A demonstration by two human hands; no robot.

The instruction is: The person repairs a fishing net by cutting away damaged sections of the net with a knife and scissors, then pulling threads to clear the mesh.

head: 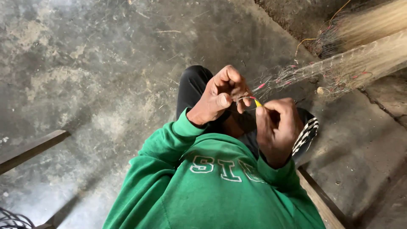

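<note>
The person sits bent over a fine, pale fishing net (339,68) that stretches away toward two o'clock, where the bulk of it lies bundled with red and yellow threads running through it. Only a thin strand of that mesh reaches the hands, so by my judgement the mending is at one small spot, with most of the net at two o'clock not yet in hand (how much is already repaired I cannot tell from here). The left hand (220,95) is curled tight at the centre of the view, thumb pressed against the bent fingers, pinching the net line. The right hand (277,127), just at four o'clock of it, is likewise closed, fingers folded down around a small yellow netting needle (257,103) whose tip pokes up between the two hands, a red thread (251,98) touching it. Both wrists are cocked inward, green sleeves (169,140) drawn up over the knees, with bare concrete floor (85,63) all around.
</note>
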